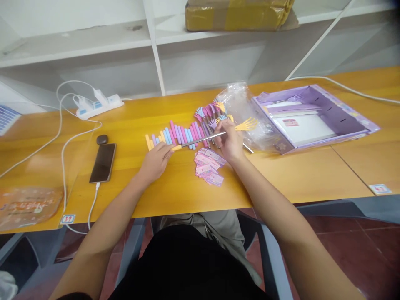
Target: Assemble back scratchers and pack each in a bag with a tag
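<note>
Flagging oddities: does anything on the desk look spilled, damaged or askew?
Nothing looks spilled or plainly damaged; the held yellow-ended stick shows no obvious bend. Two spots look untidy: the clear plastic bag, crumpled by the purple box, and the pink cards, overlapping at uneven angles near the coloured handles.

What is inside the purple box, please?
The purple box holds a purple hand-shaped scratcher and a pink label; anything close behind its near wall is hidden.

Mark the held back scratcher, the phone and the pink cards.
Back scratcher [203,139], head view, its metal rod.
Phone [103,163], head view, screen centre.
Pink cards [206,159], head view, upper pile.
</note>
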A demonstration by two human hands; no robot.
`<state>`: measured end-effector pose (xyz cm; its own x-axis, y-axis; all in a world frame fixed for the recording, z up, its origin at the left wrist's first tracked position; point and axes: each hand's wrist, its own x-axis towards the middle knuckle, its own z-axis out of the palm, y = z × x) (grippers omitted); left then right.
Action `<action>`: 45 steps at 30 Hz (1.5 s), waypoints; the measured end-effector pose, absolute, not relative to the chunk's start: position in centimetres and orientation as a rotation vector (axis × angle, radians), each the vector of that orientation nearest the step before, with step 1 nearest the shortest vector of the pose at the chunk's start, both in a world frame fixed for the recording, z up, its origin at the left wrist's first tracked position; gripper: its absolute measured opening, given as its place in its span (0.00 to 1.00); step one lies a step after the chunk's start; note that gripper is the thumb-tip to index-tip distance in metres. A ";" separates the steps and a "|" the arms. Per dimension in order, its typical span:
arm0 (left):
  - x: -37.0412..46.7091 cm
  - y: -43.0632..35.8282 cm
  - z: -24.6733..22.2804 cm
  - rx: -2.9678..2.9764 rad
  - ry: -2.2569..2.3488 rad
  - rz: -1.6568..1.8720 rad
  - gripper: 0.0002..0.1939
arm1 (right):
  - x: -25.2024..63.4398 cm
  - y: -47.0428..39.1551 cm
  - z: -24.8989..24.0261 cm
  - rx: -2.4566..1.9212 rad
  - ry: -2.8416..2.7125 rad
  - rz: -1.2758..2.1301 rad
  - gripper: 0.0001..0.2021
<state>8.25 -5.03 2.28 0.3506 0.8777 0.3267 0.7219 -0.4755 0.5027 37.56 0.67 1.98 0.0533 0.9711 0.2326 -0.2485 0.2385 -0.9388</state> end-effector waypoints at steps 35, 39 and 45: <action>8.6 -6.0 2.0 2.619 1.254 1.011 0.18 | 35.7 -0.7 2.0 -0.623 -1.253 1.320 0.20; 8.6 -5.9 2.0 2.597 1.283 1.027 0.17 | 36.1 -0.2 1.8 -0.656 -1.282 1.338 0.20; 8.3 -5.5 2.4 2.510 1.381 1.129 0.17 | 39.2 1.5 2.5 -0.760 -1.110 1.164 0.25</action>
<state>8.28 -5.46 2.42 0.3296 0.7532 0.5692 0.7076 -0.5962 0.3793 39.19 1.47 2.54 0.0137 0.9619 0.2731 -0.3181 0.2631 -0.9108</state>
